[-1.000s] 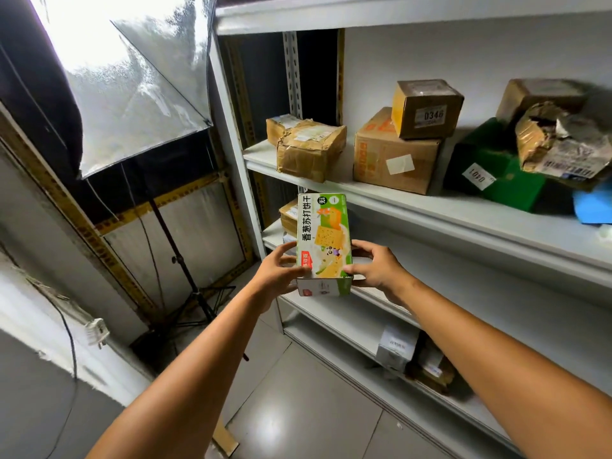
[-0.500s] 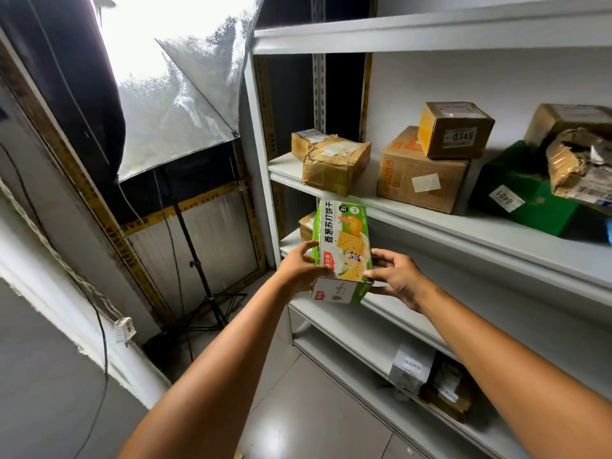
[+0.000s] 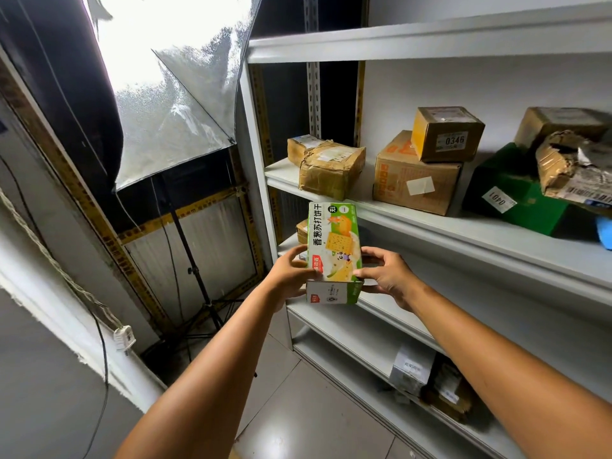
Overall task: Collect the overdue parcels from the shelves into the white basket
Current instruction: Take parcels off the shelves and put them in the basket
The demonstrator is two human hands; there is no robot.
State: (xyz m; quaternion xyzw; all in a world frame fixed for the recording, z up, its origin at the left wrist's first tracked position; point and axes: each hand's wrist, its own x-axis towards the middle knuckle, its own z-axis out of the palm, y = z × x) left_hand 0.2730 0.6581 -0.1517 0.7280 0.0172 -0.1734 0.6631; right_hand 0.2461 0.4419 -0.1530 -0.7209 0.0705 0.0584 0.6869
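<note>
While gripping opposite sides, the left hand (image 3: 287,274) and right hand (image 3: 387,276) are holding the green cracker box (image 3: 332,246) upright between their curled fingers (image 3: 371,256), before the white shelves (image 3: 463,233).

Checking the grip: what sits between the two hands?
The green cracker box, upright, with the left hand and right hand gripping its opposite sides. Seen in the head view.
</note>
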